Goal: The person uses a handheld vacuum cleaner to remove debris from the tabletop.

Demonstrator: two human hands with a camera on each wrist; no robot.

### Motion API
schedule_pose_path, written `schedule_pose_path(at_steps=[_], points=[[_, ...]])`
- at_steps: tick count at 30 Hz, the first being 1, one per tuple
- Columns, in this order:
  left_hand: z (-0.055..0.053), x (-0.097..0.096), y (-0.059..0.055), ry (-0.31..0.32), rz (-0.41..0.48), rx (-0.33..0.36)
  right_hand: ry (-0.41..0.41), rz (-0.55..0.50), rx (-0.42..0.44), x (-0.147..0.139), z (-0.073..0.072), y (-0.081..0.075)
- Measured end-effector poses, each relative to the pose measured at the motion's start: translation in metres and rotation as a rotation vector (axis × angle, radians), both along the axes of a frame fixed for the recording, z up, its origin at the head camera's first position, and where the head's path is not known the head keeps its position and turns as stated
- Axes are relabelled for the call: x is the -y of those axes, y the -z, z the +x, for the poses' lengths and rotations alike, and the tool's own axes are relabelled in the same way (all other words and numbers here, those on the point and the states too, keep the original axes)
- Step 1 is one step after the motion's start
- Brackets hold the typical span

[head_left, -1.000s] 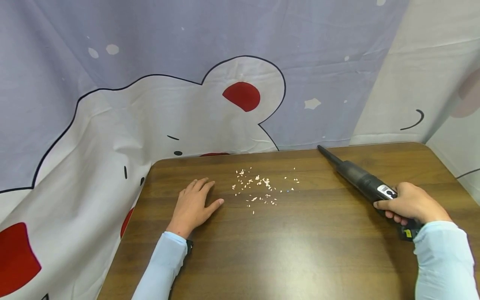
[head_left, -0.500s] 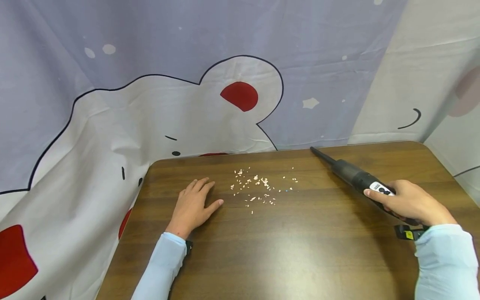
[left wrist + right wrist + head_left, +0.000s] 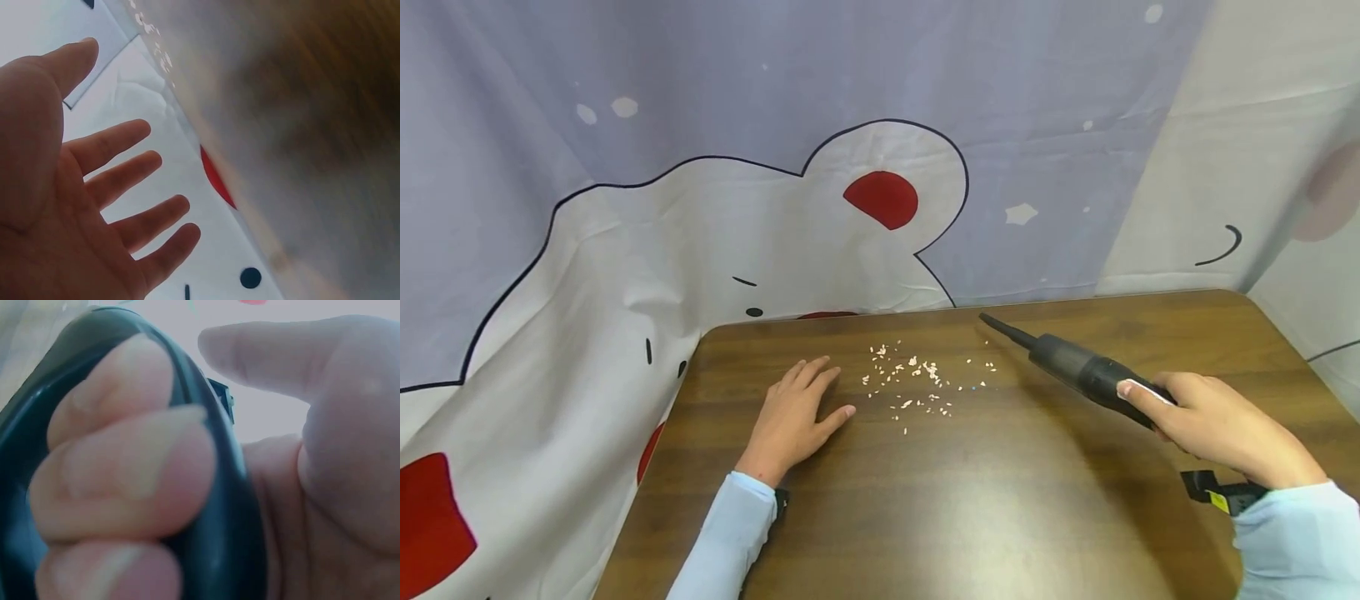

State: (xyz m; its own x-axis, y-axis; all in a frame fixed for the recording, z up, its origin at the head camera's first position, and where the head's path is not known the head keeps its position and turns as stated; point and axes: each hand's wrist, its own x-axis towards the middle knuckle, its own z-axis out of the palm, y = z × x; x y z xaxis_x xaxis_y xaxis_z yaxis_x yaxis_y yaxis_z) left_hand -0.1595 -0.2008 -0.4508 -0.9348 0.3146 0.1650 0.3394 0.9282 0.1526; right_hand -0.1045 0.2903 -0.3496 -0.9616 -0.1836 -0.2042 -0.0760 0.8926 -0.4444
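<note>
My right hand (image 3: 1217,421) grips a black handheld vacuum cleaner (image 3: 1093,375) by its handle. In the right wrist view, curled fingers (image 3: 125,469) wrap round the dark handle (image 3: 234,519), with the thumb lying along the other side. The narrow nozzle (image 3: 1007,331) points toward the back left, over the far part of the table. Small white grain-like bits (image 3: 917,371) are scattered on the tabletop, left of the nozzle. My left hand (image 3: 793,417) is spread palm down at the left of the bits, holding nothing; its straight fingers (image 3: 134,175) show in the left wrist view.
The brown wooden table (image 3: 962,500) has rounded back corners. A printed fabric curtain (image 3: 1037,150) hangs right behind its back edge and along the left side. A tiny blue speck (image 3: 974,387) lies among the bits at their right. Black straps circle both wrists.
My right hand has turned and raised the vacuum cleaner, so its nozzle has swung left and nearer, away from the back edge. The left hand and the scattered bits stay in place.
</note>
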Motion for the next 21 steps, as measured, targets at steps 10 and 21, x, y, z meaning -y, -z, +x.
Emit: schedule_pose_path(at_steps=[10,21], points=[[0.011,-0.033,-0.007,0.105,0.001,-0.049,-0.075,0.040,-0.102,0.019,0.017,-0.011],[0.035,-0.079,-0.020,0.323,0.057,-0.162,-0.135,0.034,-0.156,0.050,0.034,-0.023]])
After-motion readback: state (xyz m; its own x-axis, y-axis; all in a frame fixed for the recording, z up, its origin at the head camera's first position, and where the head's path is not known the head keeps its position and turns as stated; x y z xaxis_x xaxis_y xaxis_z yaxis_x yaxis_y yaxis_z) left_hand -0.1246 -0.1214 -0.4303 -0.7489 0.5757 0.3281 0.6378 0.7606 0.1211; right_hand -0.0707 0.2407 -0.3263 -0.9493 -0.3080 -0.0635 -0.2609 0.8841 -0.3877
